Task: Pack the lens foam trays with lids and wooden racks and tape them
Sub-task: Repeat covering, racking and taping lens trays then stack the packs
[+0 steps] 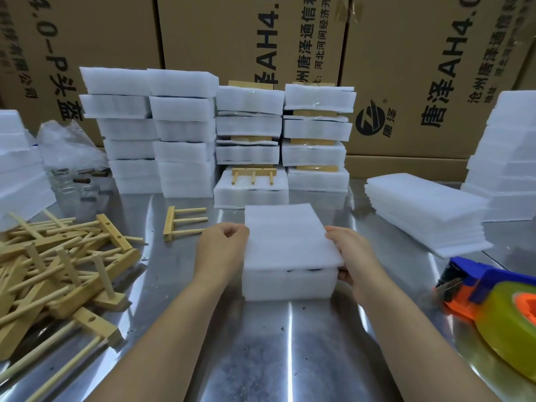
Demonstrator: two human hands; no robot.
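A white foam tray [290, 284] sits on the steel table [261, 352] in front of me, with a thin foam lid [285, 236] lying on top of it. My left hand [222, 248] has curled fingers at the lid's left edge. My right hand [352, 256] grips the right side, fingers on the lid and thumb against the tray wall. A single wooden rack [181, 223] lies on the table to the left of the tray. Another rack [253, 175] rests on a foam tray [251, 195] just behind.
A heap of wooden racks [61, 265] fills the left side. Stacks of foam trays [185, 132] stand at the back before cardboard boxes. A pile of foam lids [426, 210] lies to the right. A tape dispenser [499, 306] sits at the right front.
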